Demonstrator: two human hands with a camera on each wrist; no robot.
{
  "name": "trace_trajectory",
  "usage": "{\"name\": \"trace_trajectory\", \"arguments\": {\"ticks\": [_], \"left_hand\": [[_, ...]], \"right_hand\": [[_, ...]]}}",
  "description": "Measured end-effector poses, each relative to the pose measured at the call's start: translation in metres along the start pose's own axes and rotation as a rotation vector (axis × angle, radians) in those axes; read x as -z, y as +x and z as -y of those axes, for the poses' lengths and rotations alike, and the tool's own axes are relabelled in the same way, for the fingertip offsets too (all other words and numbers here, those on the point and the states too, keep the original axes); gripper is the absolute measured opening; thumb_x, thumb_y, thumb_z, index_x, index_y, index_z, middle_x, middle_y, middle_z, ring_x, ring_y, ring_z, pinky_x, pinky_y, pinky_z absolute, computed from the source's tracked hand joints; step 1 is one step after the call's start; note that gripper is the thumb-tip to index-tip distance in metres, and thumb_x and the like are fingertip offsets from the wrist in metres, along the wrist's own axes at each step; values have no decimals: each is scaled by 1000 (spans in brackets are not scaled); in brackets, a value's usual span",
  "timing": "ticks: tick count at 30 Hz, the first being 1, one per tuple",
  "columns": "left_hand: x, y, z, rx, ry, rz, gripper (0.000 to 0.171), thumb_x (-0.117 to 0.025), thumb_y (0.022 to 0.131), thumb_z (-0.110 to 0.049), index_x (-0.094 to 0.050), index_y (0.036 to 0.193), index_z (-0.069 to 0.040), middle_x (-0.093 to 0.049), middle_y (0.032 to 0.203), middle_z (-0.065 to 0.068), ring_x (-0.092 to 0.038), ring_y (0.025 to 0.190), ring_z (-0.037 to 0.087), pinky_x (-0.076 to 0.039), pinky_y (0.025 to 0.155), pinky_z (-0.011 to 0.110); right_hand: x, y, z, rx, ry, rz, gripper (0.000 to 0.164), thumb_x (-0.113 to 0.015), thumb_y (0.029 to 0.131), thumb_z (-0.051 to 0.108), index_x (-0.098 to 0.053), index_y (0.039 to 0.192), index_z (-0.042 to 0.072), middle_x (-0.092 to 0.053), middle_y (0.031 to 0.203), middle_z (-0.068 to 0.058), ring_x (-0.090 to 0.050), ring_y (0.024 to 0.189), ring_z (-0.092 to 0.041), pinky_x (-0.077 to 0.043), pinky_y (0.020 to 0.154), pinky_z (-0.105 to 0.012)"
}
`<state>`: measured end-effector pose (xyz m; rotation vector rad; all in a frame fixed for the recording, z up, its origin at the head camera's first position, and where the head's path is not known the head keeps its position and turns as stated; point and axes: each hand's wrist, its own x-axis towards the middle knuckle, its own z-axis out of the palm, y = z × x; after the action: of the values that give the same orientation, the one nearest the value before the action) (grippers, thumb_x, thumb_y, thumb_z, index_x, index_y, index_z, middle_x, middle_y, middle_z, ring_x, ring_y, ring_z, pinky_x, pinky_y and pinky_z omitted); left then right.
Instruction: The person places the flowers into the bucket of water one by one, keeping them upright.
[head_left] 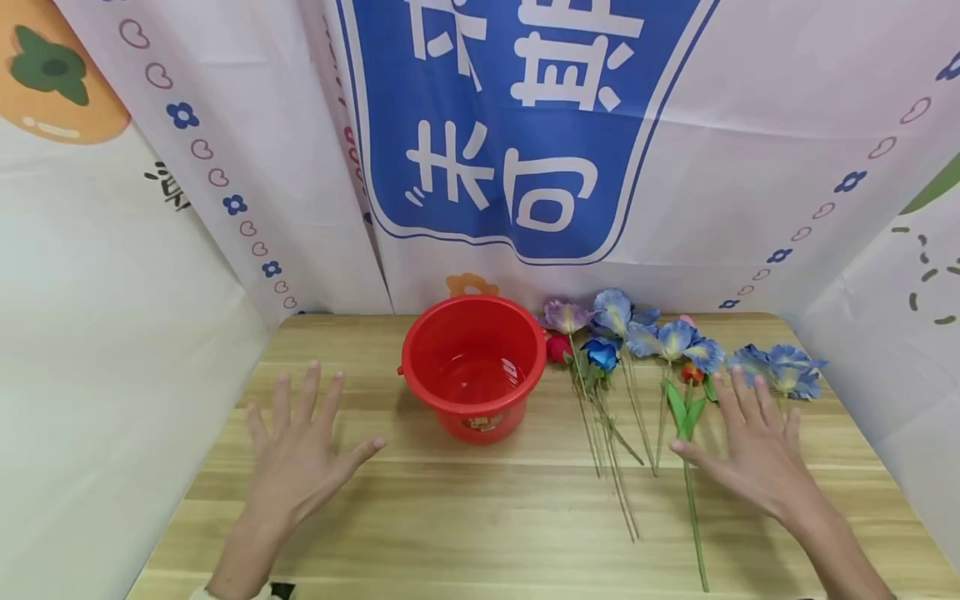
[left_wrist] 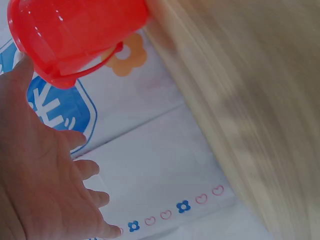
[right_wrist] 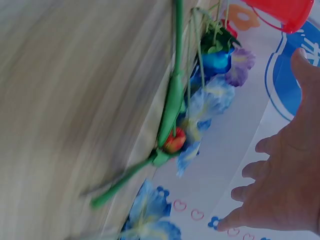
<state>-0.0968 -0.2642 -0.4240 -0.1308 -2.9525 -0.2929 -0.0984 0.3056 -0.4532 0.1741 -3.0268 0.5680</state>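
Note:
My left hand (head_left: 296, 467) is held over the left side of the table, fingers straight and spread, holding nothing. To the right of it stands an upright red bucket (head_left: 450, 415); in the left wrist view its wall and thin red handle (left_wrist: 95, 69) show beyond the thumb. My right hand (head_left: 761, 458) also has its fingers spread, palm down, and grips nothing. Nearest to it is an orange-red artificial tulip (head_left: 692, 372) with green leaves and a long stem. Its fingertips overlap pale blue irises (head_left: 793, 371) in the head view.
Between bucket and right hand lie several artificial flowers: a purple iris (head_left: 567, 316), a blue rose (head_left: 602, 355), a red rose (head_left: 558, 347) and more blue irises (head_left: 612, 312). Their stems point toward me across the wooden table (head_left: 480, 525). Printed white cloth (head_left: 315, 183) hangs around it.

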Motion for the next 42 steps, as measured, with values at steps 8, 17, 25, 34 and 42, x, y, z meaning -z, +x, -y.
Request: {"name": "trace_trajectory", "arguments": {"ticks": [8,17,25,34,42], "left_hand": [[2,17,-21,-27,-105,-4,105,-60,96,-75,-17,174,-18,-1,182,15,6,165,52,5,123,87],[-3,41,-39,-100,-236,-61,101,-66,98,-65,-21,173,-15,-9,182,16,-6,165,50,-12,127,82],[-4,57,-53,-127,-298,-97,94,-64,100,-61,-22,173,-20,-18,181,10,-20,165,40,-34,124,75],[-12,74,-60,-141,-482,-161,79,-68,102,-48,-36,169,-20,-39,173,12,-41,156,39,-57,105,67],[-27,86,-62,-187,-738,-260,58,-72,103,-28,-57,154,-7,-62,153,13,-62,135,35,-62,101,60]], "right_hand": [[-6,18,32,13,82,26,113,-66,98,66,-3,173,10,16,179,-14,15,164,-51,10,117,-88],[-17,37,63,67,136,-18,113,-70,95,66,-9,174,12,4,181,-16,2,166,-50,-6,121,-88],[-25,49,82,66,249,-15,108,-74,95,62,-17,174,16,-3,182,-15,-5,166,-49,-20,116,-91],[-32,63,97,41,312,-13,100,-73,98,58,-26,171,9,-20,178,-21,-24,160,-56,-28,117,-86],[-37,75,109,65,396,-67,76,-80,98,34,-46,161,8,-47,163,-25,-61,134,-51,-59,103,-65]]}}
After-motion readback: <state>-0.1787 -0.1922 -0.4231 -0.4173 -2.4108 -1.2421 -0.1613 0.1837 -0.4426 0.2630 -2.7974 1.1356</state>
